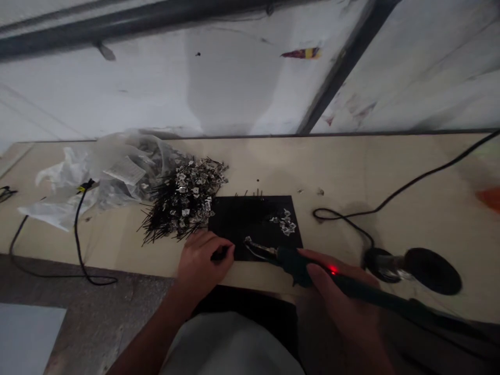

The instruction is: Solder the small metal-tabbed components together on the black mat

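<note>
My right hand (pixel 347 299) is wrapped around a dark green soldering gun (pixel 294 264) with a lit red lamp. Its metal tip and curved feed tube point left over a black mat (pixel 242 224). Close to that tip, my left hand (pixel 203 260) is closed in a pinch at the mat's lower left edge. What the fingertips hold is too dark and small to make out. Small metal pieces with black wires lie in a large heap (pixel 191 195) beyond my left hand. A smaller cluster of metal pieces (pixel 287 224) rests on the mat's right side.
A crumpled clear plastic bag (pixel 128 161) lies behind the heap. Right of my right hand is a dark spool (pixel 432 271), with a black cable (pixel 390 200) running behind it. Another black cable (pixel 78 234) hangs over the table's front edge at left. A wall borders the back.
</note>
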The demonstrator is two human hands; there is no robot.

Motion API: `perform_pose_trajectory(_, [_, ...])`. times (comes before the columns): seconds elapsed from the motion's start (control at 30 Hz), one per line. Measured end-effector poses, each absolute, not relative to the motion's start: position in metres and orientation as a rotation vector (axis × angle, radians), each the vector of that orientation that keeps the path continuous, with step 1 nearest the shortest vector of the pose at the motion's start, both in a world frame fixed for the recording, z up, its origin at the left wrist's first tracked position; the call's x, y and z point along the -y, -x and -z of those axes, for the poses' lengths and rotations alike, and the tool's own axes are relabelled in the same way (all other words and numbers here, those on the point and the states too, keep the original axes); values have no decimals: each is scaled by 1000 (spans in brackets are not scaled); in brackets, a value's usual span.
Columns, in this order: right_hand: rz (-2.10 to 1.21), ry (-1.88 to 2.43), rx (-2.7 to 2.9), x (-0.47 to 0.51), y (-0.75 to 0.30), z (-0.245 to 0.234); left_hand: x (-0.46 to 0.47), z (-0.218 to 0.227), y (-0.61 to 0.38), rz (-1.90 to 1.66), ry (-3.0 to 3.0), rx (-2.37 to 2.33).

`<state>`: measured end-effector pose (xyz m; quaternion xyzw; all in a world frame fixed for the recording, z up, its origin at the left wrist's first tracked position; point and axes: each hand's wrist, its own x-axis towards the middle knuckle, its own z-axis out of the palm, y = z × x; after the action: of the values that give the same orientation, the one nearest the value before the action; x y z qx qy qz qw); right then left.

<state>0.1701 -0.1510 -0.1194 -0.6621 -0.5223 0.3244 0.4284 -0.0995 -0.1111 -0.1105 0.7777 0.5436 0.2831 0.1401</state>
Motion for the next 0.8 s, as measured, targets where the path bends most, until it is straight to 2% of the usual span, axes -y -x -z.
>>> perform_pose_trajectory(0.53, [-800,1629,1284,149,-173,124,112,111,100,-842,-2229,-1575])
perform_pose_trajectory(0.8, [-834,1691,1093,151,-159,114,111,110,100,-852,-2241,-1561])
